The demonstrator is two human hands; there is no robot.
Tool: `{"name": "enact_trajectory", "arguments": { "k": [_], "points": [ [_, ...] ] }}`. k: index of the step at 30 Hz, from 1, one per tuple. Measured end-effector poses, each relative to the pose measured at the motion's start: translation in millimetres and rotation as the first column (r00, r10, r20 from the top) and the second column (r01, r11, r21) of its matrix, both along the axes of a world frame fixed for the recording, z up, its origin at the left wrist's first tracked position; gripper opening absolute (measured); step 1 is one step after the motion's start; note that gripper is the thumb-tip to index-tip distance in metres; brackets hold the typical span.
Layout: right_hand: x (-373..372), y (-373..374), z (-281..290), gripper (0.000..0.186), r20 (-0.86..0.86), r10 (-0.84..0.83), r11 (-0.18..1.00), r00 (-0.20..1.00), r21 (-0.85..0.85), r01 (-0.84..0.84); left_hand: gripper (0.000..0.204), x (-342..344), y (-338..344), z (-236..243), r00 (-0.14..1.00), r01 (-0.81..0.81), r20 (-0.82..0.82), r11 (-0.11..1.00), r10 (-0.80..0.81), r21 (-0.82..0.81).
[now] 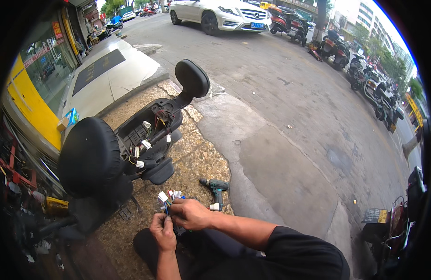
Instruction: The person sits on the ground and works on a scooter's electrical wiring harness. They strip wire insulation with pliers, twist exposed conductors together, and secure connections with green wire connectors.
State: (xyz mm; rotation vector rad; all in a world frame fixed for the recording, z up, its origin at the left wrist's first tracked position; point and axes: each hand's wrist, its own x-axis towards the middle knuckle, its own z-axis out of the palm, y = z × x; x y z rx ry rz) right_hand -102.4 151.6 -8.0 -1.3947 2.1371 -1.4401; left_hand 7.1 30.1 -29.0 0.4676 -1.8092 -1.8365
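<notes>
My left hand point(163, 232) pinches thin coloured wires point(167, 208) between thumb and fingers, low in the middle of the view. My right hand point(190, 213) is closed on the same wiring just right of it, by a cluster of white plug connectors point(162, 197). A cordless drill point(216, 187) lies on the ground beyond my right hand. Ahead and left stands an opened scooter frame point(152, 135) with exposed wires and white plugs, a round black seat point(88, 156) and a padded backrest point(191, 78).
A shopfront with a yellow panel point(34, 103) and a pale step point(110, 79) lines the left; piled metal parts point(19, 182) sit below. A white car point(225, 16) is on the road ahead. Parked scooters point(332, 49) run along the right, another vehicle point(388, 233) at lower right.
</notes>
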Motion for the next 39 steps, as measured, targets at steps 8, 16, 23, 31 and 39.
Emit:
{"name": "enact_trajectory", "arguments": {
  "k": [8,16,23,31,39],
  "points": [
    [0.4,1.0,10.1,0.017,-0.070,-0.029,0.999,0.997,0.038,0.031,0.009,-1.9,-2.5,-1.9,0.999,0.015,0.028,0.996,-0.017,0.090],
    [-18.4,10.1,17.0,0.023,0.257,0.095,0.993,0.962,0.041,-0.109,0.006,3.1,0.4,4.3,0.999,0.043,0.020,0.993,-0.045,0.107],
    [-7.3,6.8,27.4,0.012,0.530,0.058,0.996,0.846,0.029,-0.087,0.006,10.3,7.2,6.3,0.989,0.129,0.052,0.974,-0.141,0.186],
    [-4.7,2.2,22.0,0.016,0.527,-0.018,0.992,0.850,0.114,-0.050,0.009,10.3,13.0,9.2,0.994,0.091,0.046,0.992,-0.095,0.090],
    [2.5,-2.5,26.0,0.012,0.640,0.019,0.993,0.768,0.075,-0.088,0.008,7.8,13.2,2.6,0.976,0.218,-0.117,0.888,-0.186,0.406]
  ]
}}
